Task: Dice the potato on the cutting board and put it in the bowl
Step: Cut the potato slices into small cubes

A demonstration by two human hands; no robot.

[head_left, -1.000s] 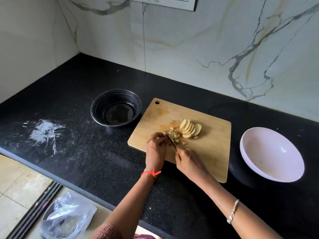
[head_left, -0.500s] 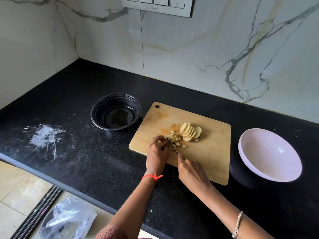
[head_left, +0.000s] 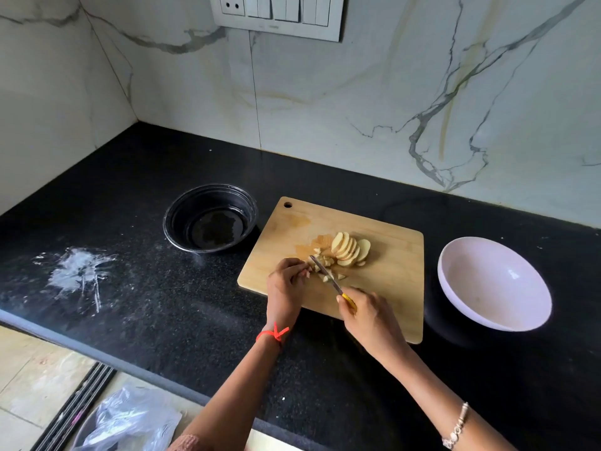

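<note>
So the potato is in two states right now: a fanned stack of pale slices [head_left: 349, 249] leaning on each other near the middle of the wooden cutting board [head_left: 387, 271], and a little heap of diced bits [head_left: 325, 268] just in front and left of that stack. The cut faces look creamy yellow, and some slices show a thin darker edge.

Around it, biggest first: black speckled countertop [head_left: 162, 304] with a white smear [head_left: 76, 276] off to the left, marble-look wall behind with a switch panel [head_left: 276, 14]. A white bowl [head_left: 494, 284] sits just right of the board with nothing in it, and a black bowl [head_left: 210, 218] is off the board's far left corner, apparently with a bit of liquid in the bottom. Down at the floor there's a crumpled plastic bag [head_left: 130, 421].

Hands: the left hand [head_left: 286, 284] is curled over the near part of the board, fingertips pinched down on a small potato piece at the edge of the heap, red thread [head_left: 273, 333] on the wrist. The right hand [head_left: 367, 314] is wrapped closed around the yellow handle of a small knife [head_left: 325, 275], blade angled up-left across the diced bits, tip right by the left fingertips. A beaded bracelet [head_left: 457, 426] hangs on that wrist. Both hands cover the board's near edge a bit.
</note>
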